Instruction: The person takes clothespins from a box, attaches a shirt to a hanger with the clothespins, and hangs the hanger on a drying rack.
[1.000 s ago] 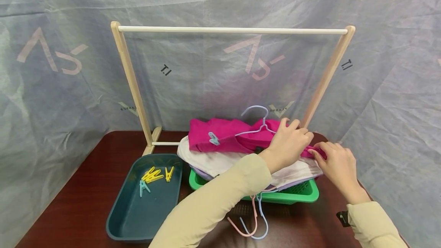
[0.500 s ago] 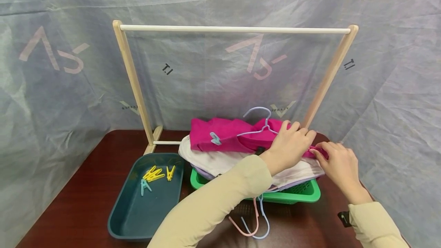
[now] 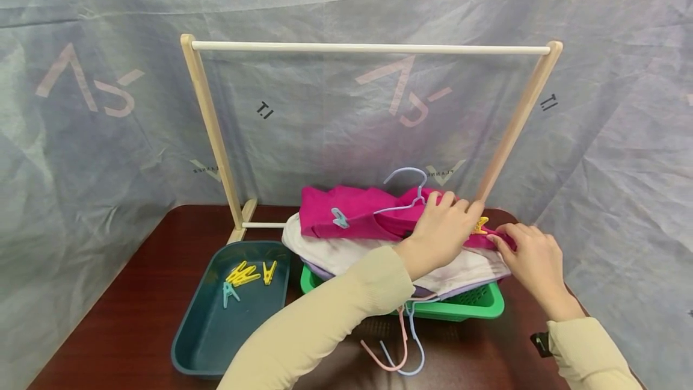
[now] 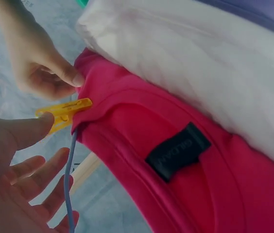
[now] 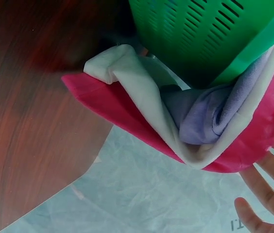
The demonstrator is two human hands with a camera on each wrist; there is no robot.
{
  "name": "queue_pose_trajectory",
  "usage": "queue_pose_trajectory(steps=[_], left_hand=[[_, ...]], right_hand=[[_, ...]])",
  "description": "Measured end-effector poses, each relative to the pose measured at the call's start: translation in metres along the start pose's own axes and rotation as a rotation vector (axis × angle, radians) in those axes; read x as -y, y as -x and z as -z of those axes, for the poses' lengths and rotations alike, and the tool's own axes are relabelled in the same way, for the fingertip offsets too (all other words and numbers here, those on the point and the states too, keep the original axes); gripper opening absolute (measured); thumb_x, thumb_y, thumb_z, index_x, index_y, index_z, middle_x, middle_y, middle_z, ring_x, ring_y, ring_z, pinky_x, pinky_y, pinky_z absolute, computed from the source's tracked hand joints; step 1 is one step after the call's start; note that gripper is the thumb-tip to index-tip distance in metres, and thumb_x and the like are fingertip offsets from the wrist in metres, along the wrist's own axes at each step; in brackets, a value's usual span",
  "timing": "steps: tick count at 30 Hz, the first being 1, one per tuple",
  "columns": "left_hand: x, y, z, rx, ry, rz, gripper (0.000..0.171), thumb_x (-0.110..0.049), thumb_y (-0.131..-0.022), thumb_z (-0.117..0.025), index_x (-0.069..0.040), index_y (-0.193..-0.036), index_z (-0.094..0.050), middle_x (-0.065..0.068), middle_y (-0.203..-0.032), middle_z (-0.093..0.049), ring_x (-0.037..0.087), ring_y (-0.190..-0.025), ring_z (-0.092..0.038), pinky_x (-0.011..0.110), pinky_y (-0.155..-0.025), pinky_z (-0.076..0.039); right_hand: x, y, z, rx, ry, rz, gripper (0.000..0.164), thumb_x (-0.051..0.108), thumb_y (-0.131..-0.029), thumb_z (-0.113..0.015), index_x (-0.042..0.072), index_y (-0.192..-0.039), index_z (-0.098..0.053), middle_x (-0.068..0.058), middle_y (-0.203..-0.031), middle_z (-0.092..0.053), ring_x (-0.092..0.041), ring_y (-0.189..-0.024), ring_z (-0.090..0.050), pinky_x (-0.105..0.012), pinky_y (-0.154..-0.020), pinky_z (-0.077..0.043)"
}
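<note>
A pink T-shirt (image 3: 346, 221) lies folded on top of a clothes pile, a purple-blue hanger (image 3: 403, 206) at its neck. On the shirt's right shoulder, by the hanger, sits a yellow clothespin (image 4: 61, 112). My left hand (image 3: 441, 230) is beside it; in the left wrist view its thumb lies at the pin's end while the other fingers are spread loosely, holding nothing. My right hand (image 3: 533, 257) pinches the pink fabric between thumb and fingers just right of the pin. A light blue clothespin (image 3: 340, 218) is clipped at the shirt's left side.
White cloth (image 3: 335, 254) and purple cloth lie below, over a green basket (image 3: 489, 306). Two hanger hooks, one pink (image 3: 405, 342) and one blue (image 3: 419, 354), hang over its front. A teal tray (image 3: 186, 324) holds several clothespins (image 3: 243, 274). Behind stands a wooden rack (image 3: 368, 48).
My left hand has drawn back slightly to the left and loosened, and the yellow clothespin on the shirt now shows in the head view. My right hand stays at the fabric.
</note>
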State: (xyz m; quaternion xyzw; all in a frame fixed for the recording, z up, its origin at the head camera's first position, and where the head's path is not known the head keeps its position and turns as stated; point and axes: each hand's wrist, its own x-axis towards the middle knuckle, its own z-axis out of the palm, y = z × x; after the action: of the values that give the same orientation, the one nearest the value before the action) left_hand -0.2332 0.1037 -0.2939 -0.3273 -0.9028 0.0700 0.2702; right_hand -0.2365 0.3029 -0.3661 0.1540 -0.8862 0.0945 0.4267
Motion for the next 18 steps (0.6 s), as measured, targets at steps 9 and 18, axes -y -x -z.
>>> queue_pose_trajectory(steps=[9,18], left_hand=[[0.01,0.02,0.006,-0.084,-0.004,-0.081,0.04,-0.039,-0.086,-0.056,-0.023,-0.121,-0.049,-0.009,-0.11,-0.061,0.012,-0.1,-0.052,0.03,-0.087,-0.04],[0.02,0.046,0.013,-0.144,-0.002,-0.149,0.04,-0.04,-0.087,-0.054,-0.024,-0.124,-0.05,-0.009,-0.112,-0.061,0.012,-0.104,-0.051,0.03,-0.089,-0.039]], right_hand=[[-0.001,-0.001,0.0,0.013,0.005,-0.008,0.021,0.017,-0.067,-0.077,0.007,-0.082,-0.067,-0.012,-0.072,-0.066,-0.031,-0.059,-0.054,-0.044,-0.053,-0.039],[0.0,-0.001,0.0,0.015,-0.002,-0.015,0.02,0.017,-0.068,-0.077,0.007,-0.082,-0.067,-0.012,-0.073,-0.066,-0.033,-0.064,-0.057,-0.045,-0.055,-0.04]])
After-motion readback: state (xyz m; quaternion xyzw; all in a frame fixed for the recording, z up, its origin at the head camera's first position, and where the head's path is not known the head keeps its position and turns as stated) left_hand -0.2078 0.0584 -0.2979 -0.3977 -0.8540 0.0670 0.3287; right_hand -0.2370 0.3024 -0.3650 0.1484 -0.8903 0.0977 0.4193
